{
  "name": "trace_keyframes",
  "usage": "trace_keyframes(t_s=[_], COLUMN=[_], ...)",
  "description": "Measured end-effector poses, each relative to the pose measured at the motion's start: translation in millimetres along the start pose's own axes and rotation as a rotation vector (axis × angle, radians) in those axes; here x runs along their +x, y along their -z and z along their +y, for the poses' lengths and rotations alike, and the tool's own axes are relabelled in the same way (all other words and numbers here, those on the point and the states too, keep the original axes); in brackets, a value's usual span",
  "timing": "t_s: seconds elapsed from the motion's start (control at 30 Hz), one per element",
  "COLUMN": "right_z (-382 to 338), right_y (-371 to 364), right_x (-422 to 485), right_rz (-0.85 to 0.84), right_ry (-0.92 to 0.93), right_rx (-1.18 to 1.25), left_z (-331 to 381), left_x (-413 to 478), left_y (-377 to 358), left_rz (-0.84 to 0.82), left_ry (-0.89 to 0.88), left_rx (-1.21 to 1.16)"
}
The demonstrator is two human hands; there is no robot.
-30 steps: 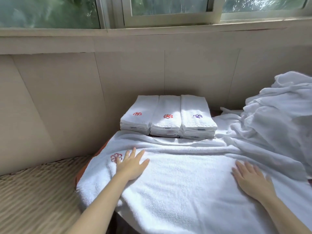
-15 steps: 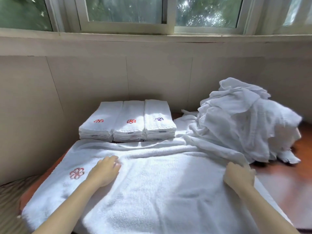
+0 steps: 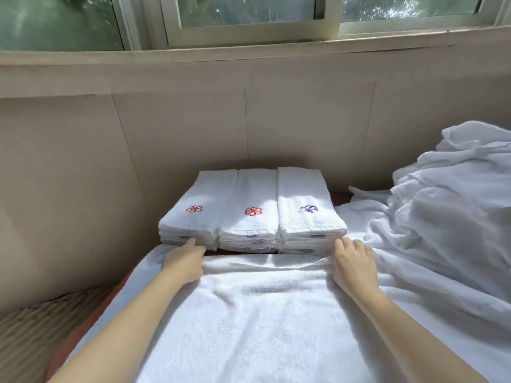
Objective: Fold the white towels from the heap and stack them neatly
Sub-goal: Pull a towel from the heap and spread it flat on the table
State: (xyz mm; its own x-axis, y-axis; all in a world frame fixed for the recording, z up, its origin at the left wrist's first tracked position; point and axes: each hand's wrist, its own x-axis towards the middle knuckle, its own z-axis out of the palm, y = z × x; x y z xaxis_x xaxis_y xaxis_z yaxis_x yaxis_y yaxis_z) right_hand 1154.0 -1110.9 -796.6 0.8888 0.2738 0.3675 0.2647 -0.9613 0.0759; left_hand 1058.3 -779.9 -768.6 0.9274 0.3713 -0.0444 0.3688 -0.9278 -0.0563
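A white towel lies spread flat in front of me. My left hand grips its far left edge with curled fingers. My right hand grips the far right edge, and the cloth ridges up between the two hands. Just beyond the hands stand three stacks of folded towels: a left stack and a middle stack with red flower marks, and a right stack with a purple mark. The heap of loose white towels rises at the right.
The towel covers a reddish-brown table whose edge shows at the lower left. A woven striped seat lies left of it. A beige panelled wall and a window sill stand close behind the stacks.
Both hands have slid forward from the middle of the spread towel to its far edge by the stacks, and their fingers have curled onto the cloth. My view has swung back to the left.
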Motion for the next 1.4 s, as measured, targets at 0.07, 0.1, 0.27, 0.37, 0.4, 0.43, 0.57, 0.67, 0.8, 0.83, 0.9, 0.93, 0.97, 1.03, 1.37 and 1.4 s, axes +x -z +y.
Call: trace_keyframes(t_s=[0.07, 0.1, 0.27, 0.37, 0.4, 0.43, 0.57, 0.67, 0.8, 0.83, 0.9, 0.93, 0.97, 1.03, 1.37, 1.4], right_z=[6.8, 10.5, 34.0, 39.3, 39.7, 40.8, 47.0, 46.8, 41.4, 39.8, 36.7, 36.4, 36.9, 40.7, 50.3, 50.0], right_y=[-8.5, -9.9, 1.8, 14.3, 19.0, 24.2, 51.4, 71.4, 62.9, 54.4, 37.9, 30.9, 25.8, 20.2, 19.4, 20.5], right_x=[6.5, 10.9, 19.0, 18.2, 18.5, 20.4, 42.3, 44.9, 6.3, -9.2, -41.7, -56.8, -70.3, -91.4, -124.3, -124.5], right_rz=[-0.074, -0.098, -0.263, -0.179, -0.138, -0.091, 0.080, 0.204, 0.213, 0.211, 0.202, 0.216, 0.247, 0.348, 0.061, 0.067], right_ry=[-0.049, -0.053, -0.042, -0.077, -0.118, -0.185, -0.407, -0.450, -0.356, -0.347, -0.361, -0.366, -0.364, -0.352, -0.112, -0.117], right_rx=[-0.035, -0.033, -0.150, -0.268, -0.222, -0.097, 0.380, 0.537, 0.594, 0.606, 0.637, 0.658, 0.672, 0.659, 0.470, 0.479], left_z=[-19.4, -30.4, -80.4, -98.6, -101.9, -103.4, -93.7, -83.4, -86.3, -89.6, -96.7, -99.8, -102.6, -104.9, -84.9, -75.5], left_x=[9.9, 12.8, 7.4, 2.6, 3.4, 4.7, 12.2, 9.5, -10.1, -17.9, -36.9, -46.0, -54.3, -70.0, -112.6, -116.8], left_y=[5.9, 9.0, 25.5, 26.8, 27.1, 29.2, 52.8, 66.6, 38.5, 24.8, -4.9, -18.9, -30.7, -42.0, -29.6, -29.1], left_rz=[-0.052, -0.063, -0.090, 0.081, 0.155, 0.233, 0.508, 0.573, 0.455, 0.425, 0.403, 0.399, 0.400, 0.426, 0.385, 0.399], left_ry=[0.037, 0.042, 0.065, 0.126, 0.154, 0.191, 0.294, 0.299, 0.302, 0.323, 0.389, 0.424, 0.455, 0.500, 0.616, 0.539], left_rx=[0.082, 0.112, 0.208, -0.047, -0.192, -0.323, -0.664, -0.775, -0.824, -0.852, -0.917, -0.942, -0.980, -1.085, -0.664, -0.621])
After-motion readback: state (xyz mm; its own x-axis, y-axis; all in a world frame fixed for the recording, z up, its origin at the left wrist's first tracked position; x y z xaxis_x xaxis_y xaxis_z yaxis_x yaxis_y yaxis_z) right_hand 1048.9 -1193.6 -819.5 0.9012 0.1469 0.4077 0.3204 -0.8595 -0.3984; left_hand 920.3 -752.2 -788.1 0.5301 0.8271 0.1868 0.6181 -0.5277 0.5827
